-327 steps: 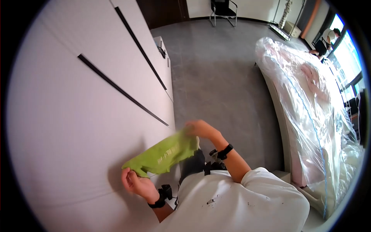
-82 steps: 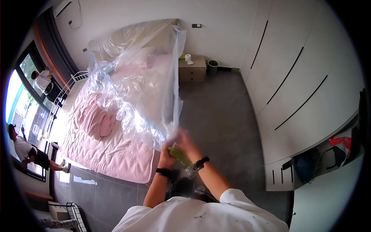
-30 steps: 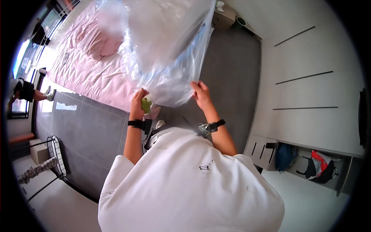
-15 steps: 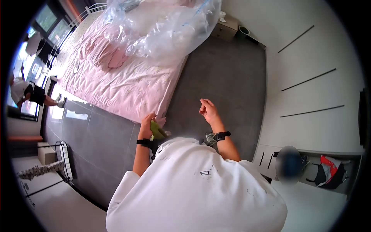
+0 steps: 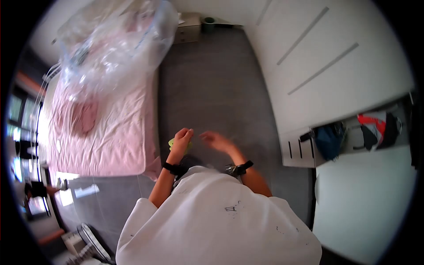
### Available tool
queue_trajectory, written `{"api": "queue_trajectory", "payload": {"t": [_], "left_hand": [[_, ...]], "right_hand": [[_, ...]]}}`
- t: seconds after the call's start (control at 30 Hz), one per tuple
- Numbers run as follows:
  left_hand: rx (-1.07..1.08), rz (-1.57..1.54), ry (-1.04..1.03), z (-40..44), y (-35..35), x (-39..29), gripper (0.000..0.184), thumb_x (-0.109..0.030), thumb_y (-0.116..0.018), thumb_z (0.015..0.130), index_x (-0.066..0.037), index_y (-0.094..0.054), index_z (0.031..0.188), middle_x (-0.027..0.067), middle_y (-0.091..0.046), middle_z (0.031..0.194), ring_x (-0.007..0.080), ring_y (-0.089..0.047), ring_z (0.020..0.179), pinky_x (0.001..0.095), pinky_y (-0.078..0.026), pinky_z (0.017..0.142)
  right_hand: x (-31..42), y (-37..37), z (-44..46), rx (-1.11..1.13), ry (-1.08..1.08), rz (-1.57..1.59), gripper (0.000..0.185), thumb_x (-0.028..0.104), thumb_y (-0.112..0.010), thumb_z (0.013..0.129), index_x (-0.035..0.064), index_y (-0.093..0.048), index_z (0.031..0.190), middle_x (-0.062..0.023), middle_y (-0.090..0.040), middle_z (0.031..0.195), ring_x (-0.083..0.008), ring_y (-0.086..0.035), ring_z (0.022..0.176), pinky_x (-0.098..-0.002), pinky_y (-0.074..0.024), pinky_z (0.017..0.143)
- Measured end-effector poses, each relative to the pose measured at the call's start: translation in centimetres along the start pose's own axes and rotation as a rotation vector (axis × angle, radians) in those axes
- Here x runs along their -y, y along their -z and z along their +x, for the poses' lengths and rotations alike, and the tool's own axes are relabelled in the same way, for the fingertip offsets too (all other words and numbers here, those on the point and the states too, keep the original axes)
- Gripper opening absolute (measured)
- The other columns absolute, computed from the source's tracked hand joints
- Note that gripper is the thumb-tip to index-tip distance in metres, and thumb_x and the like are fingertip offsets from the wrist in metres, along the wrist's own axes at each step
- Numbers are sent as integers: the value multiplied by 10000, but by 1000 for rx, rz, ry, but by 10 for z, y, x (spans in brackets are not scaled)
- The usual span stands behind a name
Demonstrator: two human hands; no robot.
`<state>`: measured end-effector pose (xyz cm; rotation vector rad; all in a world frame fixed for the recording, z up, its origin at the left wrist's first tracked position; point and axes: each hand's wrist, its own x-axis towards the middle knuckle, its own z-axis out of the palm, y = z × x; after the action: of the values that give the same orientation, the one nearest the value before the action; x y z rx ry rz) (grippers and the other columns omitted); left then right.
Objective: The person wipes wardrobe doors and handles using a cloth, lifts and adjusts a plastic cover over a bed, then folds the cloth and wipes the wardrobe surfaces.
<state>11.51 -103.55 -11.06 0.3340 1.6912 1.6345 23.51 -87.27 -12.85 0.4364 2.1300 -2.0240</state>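
My left hand [image 5: 180,138] is closed in front of my waist, near the corner of the bed. Around its edges shows a piece of green cloth [image 5: 171,143], gripped in the fingers and mostly hidden behind the hand. To its right, my right hand [image 5: 217,141] reaches inward with fingers loosely stretched. It is slightly blurred by motion, and I see nothing in it. The two hands are a short distance apart above the grey floor [image 5: 212,88]. Dark bands circle both wrists.
On my left is a bed with a pink quilt [image 5: 110,150], its far part under a large clear plastic sheet [image 5: 115,53]. White cabinets [image 5: 309,66] line the right side, with bags [image 5: 329,139] in a niche. A nightstand [image 5: 187,33] stands ahead; another person [image 5: 37,190] is far left.
The view has turned right, so the bed now lies further left. My left hand has risen with the green cloth. My right hand has moved toward it, its fingers uncurling.
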Motion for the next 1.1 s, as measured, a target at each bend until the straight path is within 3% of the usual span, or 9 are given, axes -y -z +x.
{"api": "queue_trajectory", "payload": {"t": [0.1,0.3,0.37,0.43,0.53,0.67,0.77,0.93,1.1], "left_hand": [[156,59,-39,12,-62,-35,240,-233,-555,925,-47,-584,776,-59,-435,625,43,-398,571,219,-326,514],[294,45,-76,51,-129,-48,228,-213,-543,936,-40,-574,790,-52,-463,638,46,-425,613,218,-361,556],[329,162,-153,65,-163,-49,214,-189,-543,932,-17,-583,811,-29,-509,655,58,-457,625,231,-393,568],[418,404,-382,96,-198,-43,206,-178,-549,922,2,-588,831,4,-538,643,71,-474,607,256,-415,550],[572,497,-419,122,-262,-64,214,-175,-557,913,15,-583,816,47,-554,664,87,-458,605,274,-405,547],[700,570,-600,173,-335,-71,234,-191,-553,919,22,-565,822,124,-530,653,146,-453,568,306,-399,537],[792,511,-608,210,-387,-88,238,-219,-558,911,4,-576,831,147,-572,688,245,-539,582,358,-430,550],[1153,336,-393,254,-472,-101,283,-219,-628,869,-28,-572,1069,127,-615,978,232,-584,856,332,-474,731],[1373,631,-639,267,-548,-119,311,-162,-671,820,-35,-575,1087,141,-636,1007,268,-618,916,366,-493,761]], "right_hand": [[17,20,-34,45,18,-371,433,248,-651,835,93,-528,1220,-61,-624,1035,-192,-591,950,-337,-481,823],[51,78,-79,-251,9,-169,423,263,-656,830,88,-533,1195,-96,-633,1048,-248,-608,973,-350,-467,835],[-15,90,-54,-380,232,-162,369,244,-619,857,86,-545,1182,-98,-639,1003,-233,-609,939,-345,-465,817],[-25,123,-58,-194,-65,135,287,251,-607,869,39,-571,1059,-74,-630,902,-152,-580,854,-305,-461,767],[-48,163,-72,-581,85,79,239,257,-569,889,32,-597,967,-50,-628,829,-142,-581,798,-295,-451,720],[0,243,-122,-858,-79,-53,228,258,-565,900,42,-602,962,-24,-617,772,-146,-557,704,-288,-446,675],[5,302,-145,-943,-152,-36,283,308,-531,921,59,-614,1028,-67,-633,908,-162,-578,807,-325,-467,735],[3,373,-171,-1136,-161,79,264,281,-546,923,59,-603,1055,-54,-629,908,-135,-578,805,-313,-478,721],[9,408,-211,-1366,-156,219,246,251,-569,919,53,-602,1062,-43,-633,939,-121,-596,819,-304,-498,740]]}}
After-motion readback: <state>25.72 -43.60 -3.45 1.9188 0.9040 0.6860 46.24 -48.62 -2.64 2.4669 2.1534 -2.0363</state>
